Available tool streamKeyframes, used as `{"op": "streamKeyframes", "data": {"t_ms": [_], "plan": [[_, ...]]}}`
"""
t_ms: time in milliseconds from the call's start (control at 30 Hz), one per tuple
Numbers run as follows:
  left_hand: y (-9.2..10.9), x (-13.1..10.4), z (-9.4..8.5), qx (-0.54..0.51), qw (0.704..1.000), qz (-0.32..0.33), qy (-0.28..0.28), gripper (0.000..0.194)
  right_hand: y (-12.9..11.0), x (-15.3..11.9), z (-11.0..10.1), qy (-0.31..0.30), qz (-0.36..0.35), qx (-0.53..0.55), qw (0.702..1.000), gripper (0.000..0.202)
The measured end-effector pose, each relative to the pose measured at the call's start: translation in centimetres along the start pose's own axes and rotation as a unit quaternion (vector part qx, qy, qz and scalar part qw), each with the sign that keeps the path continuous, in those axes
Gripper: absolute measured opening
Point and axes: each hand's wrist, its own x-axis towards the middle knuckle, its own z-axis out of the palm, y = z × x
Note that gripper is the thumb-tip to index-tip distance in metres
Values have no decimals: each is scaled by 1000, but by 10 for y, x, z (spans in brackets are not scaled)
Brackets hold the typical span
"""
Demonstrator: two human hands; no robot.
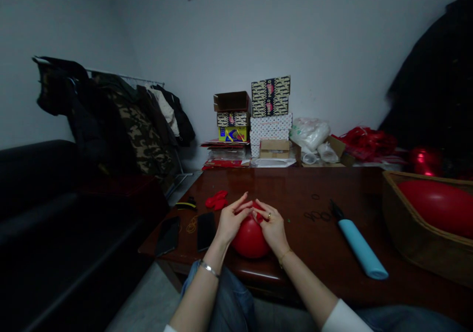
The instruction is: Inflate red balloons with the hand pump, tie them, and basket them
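A round, inflated red balloon [250, 241] rests at the near edge of the dark wooden table, between my two hands. My left hand [232, 217] is at the top left of it, thumb and fingers pinched at the balloon's neck, one finger raised. From the right, my right hand [271, 223] closes its fingers on the same neck, where a bit of red rubber shows. The fingers partly cover the neck, so I cannot see whether it is tied. Uninflated red balloons [217, 200] lie just beyond my left hand.
A blue hand pump [362, 248] lies on the right beside a wicker basket [417, 238] holding a big red balloon [439, 206]. Two dark phones [168, 236], yellow rubber bands [191, 224] and black loops [318, 216] are on the table. Stacked boxes [271, 127] stand behind.
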Motion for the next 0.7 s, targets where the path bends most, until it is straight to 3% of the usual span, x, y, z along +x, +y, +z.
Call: {"op": "streamKeyframes", "data": {"t_ms": [200,333,433,533,700], "plan": [[0,2,-8,212,969,96,-79,57,-6,-2,-1,-3,-18,-75,997,21],[4,6,-4,202,972,87,-87,45,-10,-3,1,-4,-64,-143,988,24],[1,5,3,159,983,78,-46,23,-11,-4,0,0,-70,-145,987,23],[-5,2,9,127,987,99,-5,9,-11,-4,-1,-11,-57,-102,993,24],[-9,0,13,109,987,121,6,12,-1,0,-9,-68,-27,85,994,26]]}}
